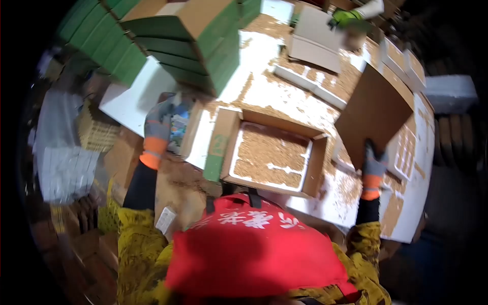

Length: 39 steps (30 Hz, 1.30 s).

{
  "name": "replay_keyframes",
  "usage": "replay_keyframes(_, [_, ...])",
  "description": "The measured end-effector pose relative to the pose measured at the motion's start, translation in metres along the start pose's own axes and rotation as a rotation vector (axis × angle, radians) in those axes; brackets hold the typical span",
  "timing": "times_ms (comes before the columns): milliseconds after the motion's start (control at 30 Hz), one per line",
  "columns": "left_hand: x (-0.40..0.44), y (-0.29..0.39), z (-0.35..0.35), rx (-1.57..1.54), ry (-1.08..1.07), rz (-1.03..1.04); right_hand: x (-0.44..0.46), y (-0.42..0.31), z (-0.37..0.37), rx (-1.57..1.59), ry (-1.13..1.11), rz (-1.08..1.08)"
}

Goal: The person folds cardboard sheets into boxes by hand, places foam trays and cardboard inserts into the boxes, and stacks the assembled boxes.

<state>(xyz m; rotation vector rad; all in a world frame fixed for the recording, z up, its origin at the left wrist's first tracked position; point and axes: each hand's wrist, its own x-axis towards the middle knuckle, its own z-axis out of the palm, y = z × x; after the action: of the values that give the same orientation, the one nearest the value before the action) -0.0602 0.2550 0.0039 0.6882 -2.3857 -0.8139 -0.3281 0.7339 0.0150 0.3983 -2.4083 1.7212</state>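
Note:
My right hand (374,161), in a grey and orange glove, grips the lower edge of a flat brown cardboard sheet (375,109), which is held up at a tilt. My left hand (159,119), gloved the same way, is at the left side of a small cardboard box with colourful plastic packets (179,122) inside. Its fingertips are not clear enough to show whether they hold a packet. Between my hands sits an open cardboard box (317,168) with a green flap. Inside lies a white tray filled with brown crumbly material (269,152).
Stacked green boxes (221,56) stand at the back left. More white trays (305,84) and scattered crumbs cover the white table (330,203). Across it, another person's green-gloved hand (346,19) is by a cardboard box (315,43). A yellow crate (99,127) stands at the left.

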Motion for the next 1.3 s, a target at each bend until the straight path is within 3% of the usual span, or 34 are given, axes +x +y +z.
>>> replay_keyframes(33, [-0.009,0.061,0.016,0.003,0.040,0.264,-0.008,-0.002,0.008,0.055,0.002,-0.153])
replay_keyframes(67, [-0.026,0.069,0.045,0.275,-0.047,0.378,-0.016,-0.016,0.019,-0.282,0.072,-0.430])
replay_keyframes(100, [-0.042,0.094,0.073,0.241,-0.099,0.525,-0.026,-0.058,0.032,-0.376,-0.033,-0.550])
replay_keyframes(133, [-0.050,0.107,0.091,0.306,-0.284,0.706,-0.034,-0.069,0.043,-0.493,-0.087,-0.676])
replay_keyframes(233, [-0.074,0.113,0.102,0.418,-0.461,0.496,-0.066,-0.105,0.065,-0.628,-0.298,-0.757])
replay_keyframes(300, [-0.087,0.090,0.095,0.233,-0.179,0.338,-0.084,-0.100,0.087,-0.620,-0.432,-0.823])
replay_keyframes(367, [-0.091,0.077,0.096,-0.261,-0.121,0.072,-0.102,-0.078,0.116,-0.706,-0.753,-0.762])
replay_keyframes(433, [-0.094,0.067,0.102,-0.482,-0.194,-0.150,-0.109,-0.044,0.131,-0.584,-1.049,-0.411])
replay_keyframes(533, [-0.090,0.042,0.123,-0.760,-0.293,-0.397,-0.116,-0.006,0.139,-0.579,-1.339,-0.276])
replay_keyframes(633, [-0.073,0.060,0.106,-1.178,-0.545,-0.716,-0.100,-0.038,0.106,-0.362,-1.261,-0.067])
replay_keyframes(700, [-0.079,0.036,0.110,-1.027,-0.587,-0.200,-0.085,-0.045,0.073,-0.074,-0.950,0.003])
replay_keyframes(767, [-0.081,0.021,0.126,-1.236,-0.648,-0.444,-0.067,-0.023,0.040,0.153,-0.568,0.272])
replay_keyframes(800, [-0.084,0.016,0.139,-1.208,-0.682,-0.648,-0.062,-0.009,0.033,0.279,-0.460,0.326])
replay_keyframes(833, [-0.085,0.017,0.152,-1.017,-0.753,-0.711,-0.060,0.008,0.031,0.403,-0.347,0.382])
replay_keyframes(867, [-0.091,0.028,0.164,-0.681,-0.679,-0.611,-0.063,0.029,0.037,0.450,-0.384,0.520])
replay_keyframes(900, [-0.095,0.036,0.174,-0.351,-0.592,-0.501,-0.070,0.055,0.047,0.186,-0.567,0.516])
replay_keyframes(933, [-0.094,0.029,0.185,-0.349,-0.594,-0.465,-0.089,0.102,0.071,0.179,-0.605,0.612])
replay_keyframes(967, [-0.096,0.016,0.198,-0.344,-0.597,-0.431,-0.114,0.124,0.097,-0.059,-0.525,0.365])
replay_keyframes(1000, [-0.100,0.008,0.206,-0.338,-0.603,-0.404,-0.117,0.078,0.106,-0.211,-0.398,0.407])
replay_keyframes(1133, [-0.100,0.037,0.183,-0.699,-0.598,-0.573,-0.112,0.077,0.093,0.129,-0.491,0.487])
replay_keyframes(1167, [-0.090,0.057,0.173,-0.670,-0.591,-0.548,-0.118,0.096,0.090,0.045,-0.403,0.425])
replay_keyframes(1233, [-0.074,0.092,0.155,-0.726,-0.517,-0.545,-0.107,0.074,0.067,0.207,-0.574,0.517])
replay_keyframes(1300, [-0.054,0.111,0.141,-0.812,-0.509,-0.562,-0.100,0.052,0.060,0.626,-0.430,0.687])
